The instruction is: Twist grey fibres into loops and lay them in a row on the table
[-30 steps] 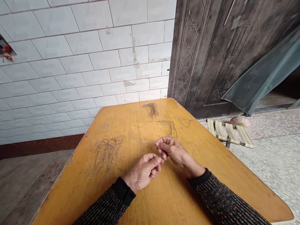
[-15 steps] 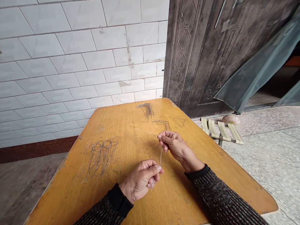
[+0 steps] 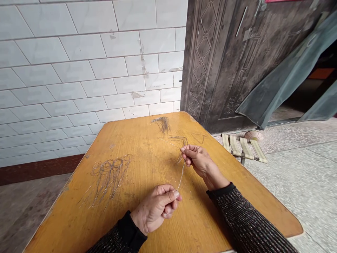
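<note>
Between my two hands runs a thin, pale metal wire [image 3: 181, 178], slightly wavy. My left hand [image 3: 161, 203] pinches its lower end between thumb and forefinger, just above the wooden table [image 3: 147, 161]. Higher and to the right, my right hand [image 3: 198, 160] pinches the same wire, and a straight length of it sticks out to the left past the fingertips. A bundle of looped wires [image 3: 110, 172] lies to the left of my hands. Behind my right hand rest some bent wires [image 3: 179, 138], partly hidden by the fingers.
Toward the table's far end lies another bundle of bent wires [image 3: 163, 123], with a triangular bent wire [image 3: 199, 137] to its right. A tiled wall [image 3: 105, 77] and a dark door [image 3: 216, 70] stand behind. A strapped folding stool [image 3: 243, 147] is on the floor at right.
My hands have drawn slightly apart, leaving a longer stretch of wire between them. My left hand sits a little lower, and the wire's tail below it no longer shows.
</note>
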### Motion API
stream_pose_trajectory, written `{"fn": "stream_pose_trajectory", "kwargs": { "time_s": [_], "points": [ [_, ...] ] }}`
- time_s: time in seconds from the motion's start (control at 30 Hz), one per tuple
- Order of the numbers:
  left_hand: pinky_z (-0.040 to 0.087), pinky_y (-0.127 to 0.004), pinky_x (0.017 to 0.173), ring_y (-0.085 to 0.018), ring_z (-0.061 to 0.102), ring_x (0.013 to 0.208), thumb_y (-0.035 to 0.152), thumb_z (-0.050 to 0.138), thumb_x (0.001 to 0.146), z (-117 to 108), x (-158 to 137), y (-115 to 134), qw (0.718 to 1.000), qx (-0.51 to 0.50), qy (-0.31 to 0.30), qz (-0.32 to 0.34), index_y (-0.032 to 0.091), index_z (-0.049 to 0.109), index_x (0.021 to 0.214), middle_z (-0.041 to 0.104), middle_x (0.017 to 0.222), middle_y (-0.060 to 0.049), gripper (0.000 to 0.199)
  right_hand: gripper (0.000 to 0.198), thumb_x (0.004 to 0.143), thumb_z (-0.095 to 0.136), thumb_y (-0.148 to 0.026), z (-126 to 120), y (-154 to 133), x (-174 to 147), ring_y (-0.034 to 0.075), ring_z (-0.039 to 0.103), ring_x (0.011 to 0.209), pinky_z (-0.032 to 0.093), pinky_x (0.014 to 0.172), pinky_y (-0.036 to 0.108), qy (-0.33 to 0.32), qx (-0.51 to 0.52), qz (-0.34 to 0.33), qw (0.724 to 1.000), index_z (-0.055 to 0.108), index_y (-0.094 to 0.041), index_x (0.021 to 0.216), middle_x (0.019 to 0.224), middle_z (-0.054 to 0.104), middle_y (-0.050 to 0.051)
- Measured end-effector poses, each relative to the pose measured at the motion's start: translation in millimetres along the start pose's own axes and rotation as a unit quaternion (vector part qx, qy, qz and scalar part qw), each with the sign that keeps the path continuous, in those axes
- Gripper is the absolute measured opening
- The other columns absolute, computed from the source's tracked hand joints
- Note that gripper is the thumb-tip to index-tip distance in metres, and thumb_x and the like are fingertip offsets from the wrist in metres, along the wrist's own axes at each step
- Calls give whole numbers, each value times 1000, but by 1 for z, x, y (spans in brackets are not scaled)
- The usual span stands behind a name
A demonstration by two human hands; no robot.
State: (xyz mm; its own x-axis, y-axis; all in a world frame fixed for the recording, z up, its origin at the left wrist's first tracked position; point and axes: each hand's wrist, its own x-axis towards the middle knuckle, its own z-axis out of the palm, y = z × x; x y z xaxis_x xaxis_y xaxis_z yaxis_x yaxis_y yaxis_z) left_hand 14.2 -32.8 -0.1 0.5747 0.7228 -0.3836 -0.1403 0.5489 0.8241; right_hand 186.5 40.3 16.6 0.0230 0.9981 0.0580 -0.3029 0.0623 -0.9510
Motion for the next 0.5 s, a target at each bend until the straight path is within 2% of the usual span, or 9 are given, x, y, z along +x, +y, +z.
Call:
{"fn": "stream_pose_trajectory", "kwargs": {
  "time_s": [0.27, 0.5],
  "points": [
    [12, -18, 37, 0, 31, 36, 34, 68, 67, -1, -1, 1, 999, 21, -27, -13, 13, 55, 68, 49, 54, 4, 25, 26, 58, 71, -31, -4, -1, 3, 1, 35, 31, 28, 30, 16, 17, 19, -6, 1000, 51, -15, 50, 44, 49, -4],
    [14, -18, 35, -1, 35, 34, 35, 68, 66, -7, 1, 8, 997, 73, -28, -30, 12, 56, 65, 52, 49, 3, 26, 23, 55, 73, -27, -22, -15, 5, 1, 36, 33, 30, 33, 14, 69, 83, -6, 994, 54, -14, 56, 46, 49, -6]
  ]
}}
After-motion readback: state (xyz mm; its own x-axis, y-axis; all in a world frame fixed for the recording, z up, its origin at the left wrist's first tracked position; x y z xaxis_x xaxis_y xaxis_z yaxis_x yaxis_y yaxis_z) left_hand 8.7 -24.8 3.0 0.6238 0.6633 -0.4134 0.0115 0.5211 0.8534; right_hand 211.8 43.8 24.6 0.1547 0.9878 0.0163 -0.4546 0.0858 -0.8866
